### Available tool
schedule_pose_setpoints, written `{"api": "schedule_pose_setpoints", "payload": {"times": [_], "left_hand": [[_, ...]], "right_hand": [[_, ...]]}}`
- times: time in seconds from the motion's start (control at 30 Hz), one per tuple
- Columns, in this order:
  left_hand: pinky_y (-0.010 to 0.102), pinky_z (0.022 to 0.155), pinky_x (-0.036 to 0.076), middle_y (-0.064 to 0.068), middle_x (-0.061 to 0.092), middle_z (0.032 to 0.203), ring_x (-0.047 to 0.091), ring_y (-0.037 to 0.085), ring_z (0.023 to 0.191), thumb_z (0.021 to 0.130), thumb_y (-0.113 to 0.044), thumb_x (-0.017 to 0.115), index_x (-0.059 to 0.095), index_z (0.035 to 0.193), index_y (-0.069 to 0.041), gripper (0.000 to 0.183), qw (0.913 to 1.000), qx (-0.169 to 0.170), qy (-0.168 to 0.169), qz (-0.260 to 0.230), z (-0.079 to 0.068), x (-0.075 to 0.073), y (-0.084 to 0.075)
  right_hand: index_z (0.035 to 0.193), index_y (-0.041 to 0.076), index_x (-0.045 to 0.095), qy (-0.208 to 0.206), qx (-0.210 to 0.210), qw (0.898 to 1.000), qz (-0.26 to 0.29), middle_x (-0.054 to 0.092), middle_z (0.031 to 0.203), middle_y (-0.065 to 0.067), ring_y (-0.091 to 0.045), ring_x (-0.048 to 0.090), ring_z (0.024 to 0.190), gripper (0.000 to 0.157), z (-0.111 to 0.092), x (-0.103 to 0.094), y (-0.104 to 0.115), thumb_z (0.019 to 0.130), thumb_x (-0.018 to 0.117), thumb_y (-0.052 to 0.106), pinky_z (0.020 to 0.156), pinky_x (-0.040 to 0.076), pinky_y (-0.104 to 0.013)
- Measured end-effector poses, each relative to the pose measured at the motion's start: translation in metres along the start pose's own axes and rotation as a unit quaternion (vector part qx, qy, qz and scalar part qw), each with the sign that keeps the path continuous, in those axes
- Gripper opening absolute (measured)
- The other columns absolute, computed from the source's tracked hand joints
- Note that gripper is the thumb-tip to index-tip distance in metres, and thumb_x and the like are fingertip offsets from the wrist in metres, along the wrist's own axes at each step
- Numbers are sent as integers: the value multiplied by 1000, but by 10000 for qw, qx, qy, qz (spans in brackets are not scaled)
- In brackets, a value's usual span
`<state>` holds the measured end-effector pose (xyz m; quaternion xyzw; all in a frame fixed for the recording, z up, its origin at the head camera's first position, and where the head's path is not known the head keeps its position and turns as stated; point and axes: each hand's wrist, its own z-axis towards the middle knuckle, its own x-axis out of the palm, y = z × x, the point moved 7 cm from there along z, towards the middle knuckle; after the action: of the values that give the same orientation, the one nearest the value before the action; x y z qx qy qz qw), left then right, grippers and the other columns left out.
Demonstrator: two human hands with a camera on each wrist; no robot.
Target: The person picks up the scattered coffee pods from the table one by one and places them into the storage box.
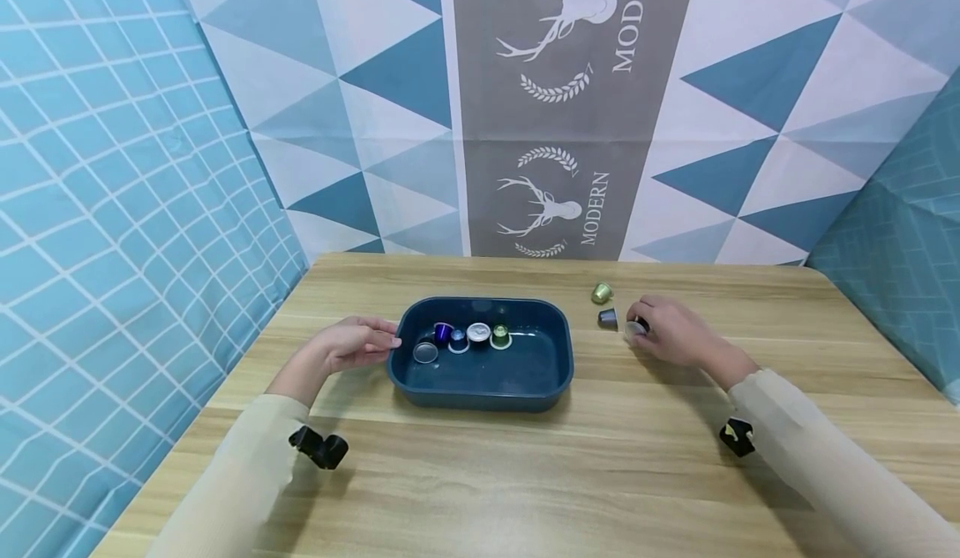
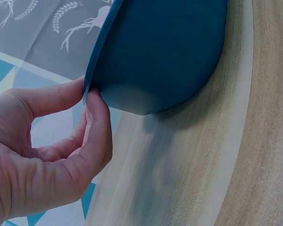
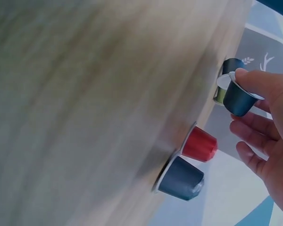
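Observation:
My left hand (image 1: 356, 343) pinches the left rim of a dark blue tray (image 1: 480, 400) between thumb and fingers; the left wrist view shows this grip up close. Several coffee capsules lie inside, among them a purple one (image 1: 443, 333), a silver-lidded one (image 1: 478, 333) and a green one (image 1: 501, 336). Right of the tray, my right hand (image 1: 678, 333) pinches a dark coffee capsule (image 3: 239, 100) by its rim. Beyond it in the right wrist view are a green capsule (image 3: 220, 95) and another dark one (image 3: 232, 65).
A red capsule (image 3: 199, 143) and a dark blue-grey capsule (image 3: 181, 179) lie side by side on the wooden table (image 1: 480, 483) near my right hand. In the head view, a gold-green capsule (image 1: 602, 293) and a grey capsule (image 1: 607, 319) lie between tray and hand. Patterned cloth hangs behind.

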<state>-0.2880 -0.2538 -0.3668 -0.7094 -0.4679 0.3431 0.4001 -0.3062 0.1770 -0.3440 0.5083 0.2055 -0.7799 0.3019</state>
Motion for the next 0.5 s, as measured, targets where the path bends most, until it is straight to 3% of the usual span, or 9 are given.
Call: {"api": "schedule_pose_setpoints", "payload": {"times": [0.37,0.5], "left_hand": [[17,77,55,-3,65,91,63,3,83,93,-6,59,35,139,11,55,10000,-27,-26,-16,0,0,1],[16,77,55,-3,65,91,63,3,83,93,-6,59,34,139,11,56,10000,-13,-28,-21,1,0,0]], "right_hand": [[87,5,66,-433,-275,9987,-39,62,80,-5,-12,55,69,19,7,-13,11,73,78,6,60,48,-32],[88,6,66,-389,-225,9990,-48,63,81,-4,-11,54,69,19,10,-16,14,75,79,10,59,47,-30]]}}
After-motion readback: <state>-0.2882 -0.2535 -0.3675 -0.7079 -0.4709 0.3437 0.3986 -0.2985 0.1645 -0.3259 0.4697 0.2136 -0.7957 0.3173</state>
